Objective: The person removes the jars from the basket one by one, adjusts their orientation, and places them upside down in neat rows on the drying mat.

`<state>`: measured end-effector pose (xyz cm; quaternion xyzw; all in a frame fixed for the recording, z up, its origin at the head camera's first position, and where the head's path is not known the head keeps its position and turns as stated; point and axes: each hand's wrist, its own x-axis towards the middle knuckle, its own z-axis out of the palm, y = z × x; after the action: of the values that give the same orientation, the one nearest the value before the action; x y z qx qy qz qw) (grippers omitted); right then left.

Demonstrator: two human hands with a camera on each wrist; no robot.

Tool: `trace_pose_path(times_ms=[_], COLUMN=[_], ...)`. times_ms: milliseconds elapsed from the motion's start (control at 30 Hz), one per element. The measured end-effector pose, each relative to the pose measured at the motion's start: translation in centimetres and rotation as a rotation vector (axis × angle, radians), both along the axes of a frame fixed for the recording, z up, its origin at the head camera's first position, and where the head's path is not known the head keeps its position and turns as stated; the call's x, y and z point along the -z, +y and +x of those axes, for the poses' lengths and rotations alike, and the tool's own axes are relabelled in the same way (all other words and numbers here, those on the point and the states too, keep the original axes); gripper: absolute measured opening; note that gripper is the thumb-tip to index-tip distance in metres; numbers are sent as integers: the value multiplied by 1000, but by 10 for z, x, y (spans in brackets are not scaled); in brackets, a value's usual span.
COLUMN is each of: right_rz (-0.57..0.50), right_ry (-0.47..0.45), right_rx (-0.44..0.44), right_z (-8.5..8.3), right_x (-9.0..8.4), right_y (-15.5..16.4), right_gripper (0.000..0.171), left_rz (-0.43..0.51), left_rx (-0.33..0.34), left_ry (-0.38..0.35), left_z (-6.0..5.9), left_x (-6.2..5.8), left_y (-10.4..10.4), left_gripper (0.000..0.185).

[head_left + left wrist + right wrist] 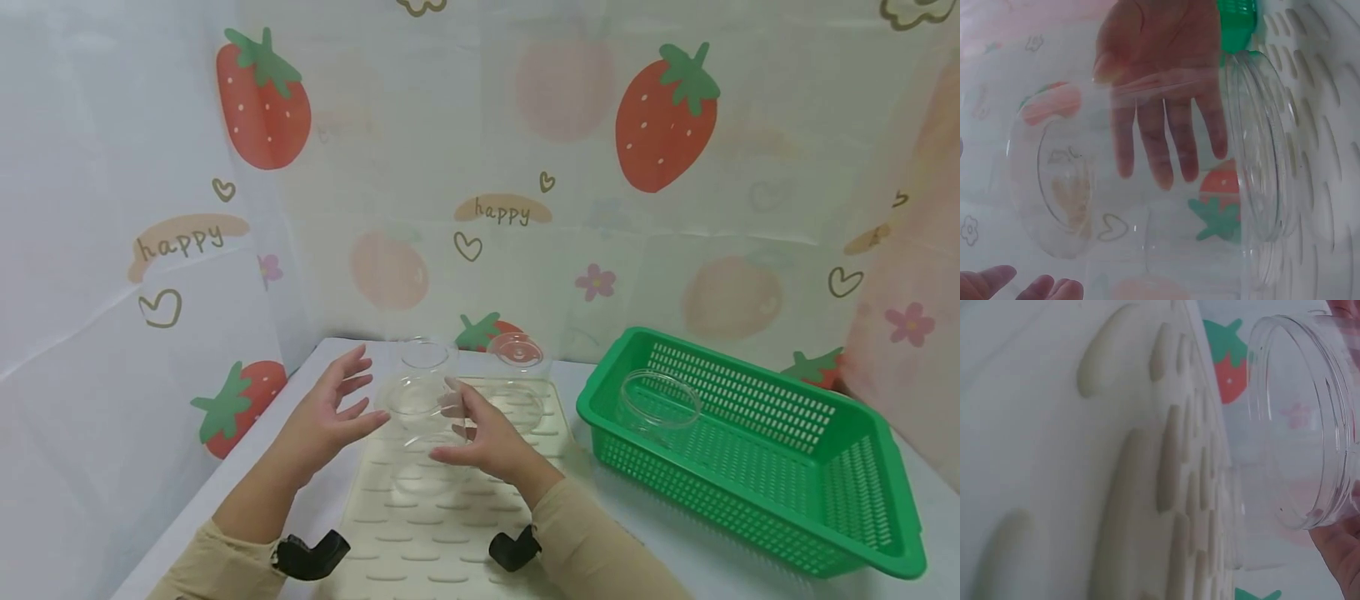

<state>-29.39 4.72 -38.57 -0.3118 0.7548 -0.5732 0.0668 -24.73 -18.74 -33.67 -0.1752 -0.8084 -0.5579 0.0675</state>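
Between both hands' fingers [352, 385], a clear jar [417, 402] (right grasping, left spread loose).

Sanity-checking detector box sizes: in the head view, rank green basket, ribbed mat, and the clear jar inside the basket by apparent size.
1. green basket
2. ribbed mat, partly hidden by the arms, so near the basket, unsure
3. clear jar, plainly smallest

jar [420, 417]: clear glossy plastic | mat [450, 533]: matt ribbed rubbery | basket [750, 442]: green perforated plastic
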Motion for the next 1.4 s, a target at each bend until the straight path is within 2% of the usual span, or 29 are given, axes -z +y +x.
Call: trace_pose_path(times_ms=[167, 467, 633, 767, 1033, 1233, 1400], right_rz=[6, 45, 32, 50, 137, 140, 155], right_ry=[-10, -89, -149, -154, -176, -210, -201], right_rx=[-27, -101, -159, -170, -186, -200, -206], right_z=[-5, -11, -5, 0, -10, -11, -12], right_x=[9, 20, 15, 9, 15, 13, 13], right_y=[-7, -5, -4, -4, -1, 0, 3], right_gripper=[89, 89, 89, 84, 79, 79, 83], left_rz=[10, 28, 16, 25, 30, 34, 36], left_rx=[-6, 2, -23, -22, -29, -28, -26], left_ry=[10, 0, -7, -8, -11, -2, 3], left_z=[1, -1, -1, 0, 0, 1, 1], left_x=[1, 3, 3, 3, 4, 2, 1], left_y=[-5, -5, -5, -6, -7, -7, -7], left_gripper=[82, 80, 81, 81, 80, 80, 79])
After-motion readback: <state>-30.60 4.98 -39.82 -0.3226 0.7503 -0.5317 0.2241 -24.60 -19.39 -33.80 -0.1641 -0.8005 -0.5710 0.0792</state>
